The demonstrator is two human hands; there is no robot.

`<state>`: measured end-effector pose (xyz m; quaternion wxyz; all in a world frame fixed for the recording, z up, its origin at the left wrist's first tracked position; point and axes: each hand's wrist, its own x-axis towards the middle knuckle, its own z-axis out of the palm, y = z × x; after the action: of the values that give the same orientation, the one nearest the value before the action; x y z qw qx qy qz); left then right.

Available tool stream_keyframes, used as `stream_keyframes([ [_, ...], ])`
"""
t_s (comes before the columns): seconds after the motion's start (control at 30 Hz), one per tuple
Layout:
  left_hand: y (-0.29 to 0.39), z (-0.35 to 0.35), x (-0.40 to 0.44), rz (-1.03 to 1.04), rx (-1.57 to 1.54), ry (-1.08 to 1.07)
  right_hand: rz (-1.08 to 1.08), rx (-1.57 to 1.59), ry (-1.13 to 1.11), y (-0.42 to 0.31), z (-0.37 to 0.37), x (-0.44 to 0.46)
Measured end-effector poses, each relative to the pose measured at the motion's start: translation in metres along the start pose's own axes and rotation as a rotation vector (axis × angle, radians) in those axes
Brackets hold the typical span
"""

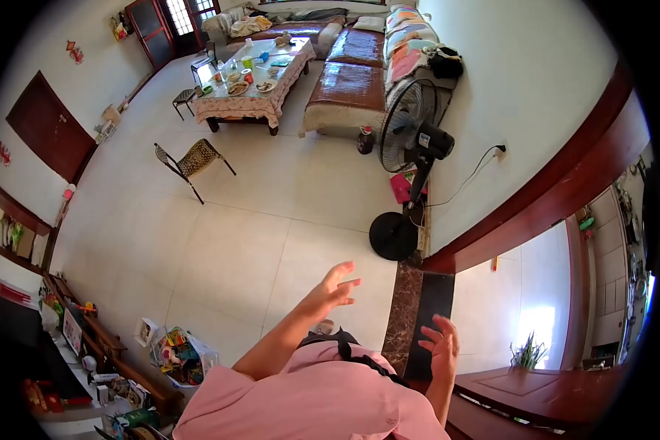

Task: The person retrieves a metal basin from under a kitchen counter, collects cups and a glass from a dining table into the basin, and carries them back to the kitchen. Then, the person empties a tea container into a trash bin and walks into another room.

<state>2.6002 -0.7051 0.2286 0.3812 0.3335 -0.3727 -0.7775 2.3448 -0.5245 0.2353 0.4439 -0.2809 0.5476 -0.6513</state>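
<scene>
My left hand (333, 287) is raised in front of my pink shirt (308, 403), its fingers apart and nothing in them. On the other side, my right hand (441, 343) is held up with spread, slightly curled fingers, also holding nothing. Neither hand touches anything. Beyond them stands a black floor fan (411, 136) on a round base (394, 236), its cord running to a wall socket (500, 149). Below my right hand is a dark red wooden surface (521, 392).
A patterned chair (196, 158) stands on the tiled floor. Farther off are a cloth-covered table (290, 84) with dishes and a long sofa (348, 81). At the lower left sit a bin of toys (180, 359) and a cluttered cabinet (117, 352). A red-framed doorway (506, 213) opens at right.
</scene>
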Motion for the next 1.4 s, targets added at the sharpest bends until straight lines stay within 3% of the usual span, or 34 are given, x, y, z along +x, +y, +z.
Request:
stream_keyframes([
  [0.07,0.001,-0.011,-0.002,-0.017,0.063,-0.220,0.039,-0.062,-0.084,0.002,0.007,0.004],
  [0.13,0.007,-0.009,-0.002,-0.034,0.017,-0.248,0.018,-0.122,-0.126,0.005,0.017,0.011],
  [0.17,0.012,-0.005,-0.004,-0.052,-0.029,-0.281,-0.036,-0.088,-0.010,0.007,0.031,0.012],
  [0.37,0.015,-0.006,0.002,-0.234,0.052,-0.340,-0.017,0.287,0.140,0.013,0.041,0.015],
  [0.5,-0.008,-0.011,0.020,-0.336,0.088,-0.373,0.003,0.306,0.282,0.017,0.036,0.004],
  [0.63,-0.014,0.014,0.038,-0.190,0.166,-0.340,0.038,0.342,0.302,0.020,0.009,-0.002],
  [0.7,-0.020,0.027,0.048,-0.242,0.167,-0.263,0.042,0.365,0.310,0.017,-0.003,0.006],
  [0.8,-0.037,0.062,0.060,-0.232,0.128,-0.148,0.081,0.474,0.282,0.021,-0.045,0.012],
  [0.87,-0.050,0.090,0.070,-0.214,0.149,-0.116,0.160,0.439,0.387,0.018,-0.074,0.018],
  [1.0,-0.081,0.163,0.083,-0.209,0.198,-0.189,0.068,0.381,0.437,-0.003,-0.139,0.016],
  [1.07,-0.094,0.205,0.089,-0.134,0.338,-0.316,0.051,0.419,0.567,-0.011,-0.183,0.014],
  [1.1,-0.103,0.213,0.097,-0.188,0.276,-0.513,0.006,0.488,0.618,-0.025,-0.194,0.013],
  [1.2,-0.102,0.272,0.099,-0.239,0.355,-0.703,-0.206,0.674,0.462,-0.044,-0.252,0.004],
  [1.23,-0.112,0.279,0.110,-0.355,0.411,-0.843,-0.162,0.683,0.829,-0.049,-0.263,0.004],
  [1.33,-0.131,0.316,0.114,-0.371,0.442,-0.874,-0.286,0.703,0.699,-0.049,-0.324,-0.018],
  [1.37,-0.139,0.327,0.118,-0.382,0.442,-0.891,-0.306,0.716,0.919,-0.061,-0.321,-0.015],
  [1.4,-0.148,0.336,0.123,-0.421,0.413,-0.928,-0.315,0.715,0.945,-0.056,-0.338,-0.020],
])
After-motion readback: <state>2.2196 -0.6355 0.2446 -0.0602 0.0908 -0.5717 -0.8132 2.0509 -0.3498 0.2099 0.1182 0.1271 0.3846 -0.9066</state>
